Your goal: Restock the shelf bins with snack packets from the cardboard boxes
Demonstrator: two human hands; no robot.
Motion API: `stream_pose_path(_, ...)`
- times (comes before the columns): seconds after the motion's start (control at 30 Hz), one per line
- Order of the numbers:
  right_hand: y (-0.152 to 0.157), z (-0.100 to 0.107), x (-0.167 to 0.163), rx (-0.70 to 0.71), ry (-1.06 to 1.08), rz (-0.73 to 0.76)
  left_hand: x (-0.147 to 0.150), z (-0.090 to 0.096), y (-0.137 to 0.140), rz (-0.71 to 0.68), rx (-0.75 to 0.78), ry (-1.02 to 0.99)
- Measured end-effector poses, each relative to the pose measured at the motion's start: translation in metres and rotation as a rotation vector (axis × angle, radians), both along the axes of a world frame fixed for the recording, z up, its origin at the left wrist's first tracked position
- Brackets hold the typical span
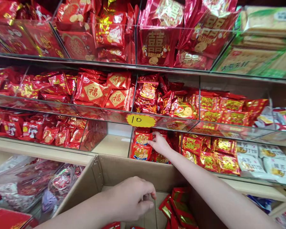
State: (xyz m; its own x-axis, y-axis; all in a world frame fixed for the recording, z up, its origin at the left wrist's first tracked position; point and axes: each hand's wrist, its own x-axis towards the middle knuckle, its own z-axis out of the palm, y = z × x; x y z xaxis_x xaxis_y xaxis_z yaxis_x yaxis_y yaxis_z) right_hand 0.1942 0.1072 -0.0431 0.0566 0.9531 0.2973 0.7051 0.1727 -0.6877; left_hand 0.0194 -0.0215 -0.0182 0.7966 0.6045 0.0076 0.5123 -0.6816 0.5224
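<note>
One cardboard box [76, 187] and one yellow tag [141, 120] are here; two red packets [141, 152], one above the other, face forward in a lower-shelf compartment. The right hand [160, 143] stretches past the box, thumb and forefinger nearly together; I cannot tell if they grip anything. The left hand [131, 198] hangs over the box, loosely curled, seemingly empty. The upper packet lies just left of the right fingers.

One yellow tag [141, 120] marked 10; green packs [264, 44], top right; white packets [277, 167], lower right; clear bags [21, 183], lower left.
</note>
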Motion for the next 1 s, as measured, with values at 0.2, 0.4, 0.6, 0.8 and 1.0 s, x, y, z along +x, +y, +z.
stream_pose_path(0.2, -0.006, 0.004, -0.002, 0.111, -0.136, -0.059, -0.001, 0.002, -0.009, -0.003, 0.040, 0.117)
stream_pose_path(0.4, -0.007, 0.002, 0.000, 0.120, -0.220, -0.093, -0.003, 0.001, -0.009, 0.029, 0.035, 0.178)
stream_pose_path(0.6, -0.008, 0.003, 0.002, 0.124, -0.246, -0.101, -0.004, -0.001, -0.011, 0.035, -0.011, 0.287)
stream_pose_path(0.8, -0.010, 0.004, 0.001, 0.112, -0.272, -0.112, -0.008, -0.003, -0.006, 0.088, -0.082, 0.400)
stream_pose_path(1.0, -0.010, 0.005, 0.002, 0.094, -0.299, -0.154, -0.016, -0.018, 0.003, 0.186, -0.097, 0.508)
